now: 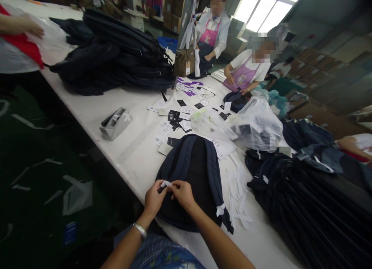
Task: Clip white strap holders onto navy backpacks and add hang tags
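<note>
A dark navy backpack [197, 168] lies on the table right in front of me, its shoulder straps facing up. Over its left lower side, my left hand [155, 197] and my right hand [182, 193] pinch a small white paper strip [166, 183] between their fingertips. The strip appears to go around the end of the left strap, though my fingers partly cover it. Another white wrap [221, 210] sits on the lower end of the right strap. Loose white strips [238, 195] are scattered just right of the backpack.
A tape dispenser [116, 123] stands at the table's left edge. Black and white tags [176, 119] lie beyond the backpack, beside a clear plastic bag [258, 125]. Dark backpacks are piled at the far left [116, 56] and the right [314, 199]. Several people work around the table.
</note>
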Motion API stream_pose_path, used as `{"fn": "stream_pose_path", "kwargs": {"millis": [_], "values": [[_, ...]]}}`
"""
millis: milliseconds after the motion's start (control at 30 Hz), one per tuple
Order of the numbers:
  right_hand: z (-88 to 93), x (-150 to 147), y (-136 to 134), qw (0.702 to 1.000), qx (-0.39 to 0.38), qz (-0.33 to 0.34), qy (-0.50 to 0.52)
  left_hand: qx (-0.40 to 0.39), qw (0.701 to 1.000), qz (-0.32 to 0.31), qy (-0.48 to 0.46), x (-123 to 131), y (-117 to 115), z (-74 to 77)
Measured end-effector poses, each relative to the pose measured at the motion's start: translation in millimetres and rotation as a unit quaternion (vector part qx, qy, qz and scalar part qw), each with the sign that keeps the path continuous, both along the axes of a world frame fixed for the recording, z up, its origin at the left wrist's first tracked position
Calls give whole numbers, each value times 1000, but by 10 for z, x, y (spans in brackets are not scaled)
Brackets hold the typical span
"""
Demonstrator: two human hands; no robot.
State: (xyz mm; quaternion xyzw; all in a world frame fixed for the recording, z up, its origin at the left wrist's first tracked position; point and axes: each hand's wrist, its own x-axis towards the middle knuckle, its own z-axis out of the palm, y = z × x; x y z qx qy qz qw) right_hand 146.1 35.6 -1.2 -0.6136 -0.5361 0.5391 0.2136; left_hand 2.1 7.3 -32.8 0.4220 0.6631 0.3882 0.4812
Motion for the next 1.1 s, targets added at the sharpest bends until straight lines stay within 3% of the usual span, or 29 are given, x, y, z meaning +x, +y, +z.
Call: {"fn": "stream_pose_path", "kwargs": {"millis": [167,367,600,733,867,967,1100], "values": [[-156,17,-9,999,1,-22,26,-7,999,-26,-20,-89,25,111],[-107,-8,9,1000,1,-18,11,16,999,5,27,-52,-39,193],[-210,-38,43,998,-21,-19,54,65,992,-42,101,-76,-103,-58],[-310,-60,68,1000,-8,-10,8,64,994,-55,66,-185,-25,-253],[-278,-72,97,997,36,18,-61,20,998,-58,-8,-253,107,-380],[-150,-66,100,991,60,39,-110,4,996,-77,-39,-254,177,-312],[89,-69,72,950,178,132,-219,-3,996,-88,-4,-238,187,-28]]}}
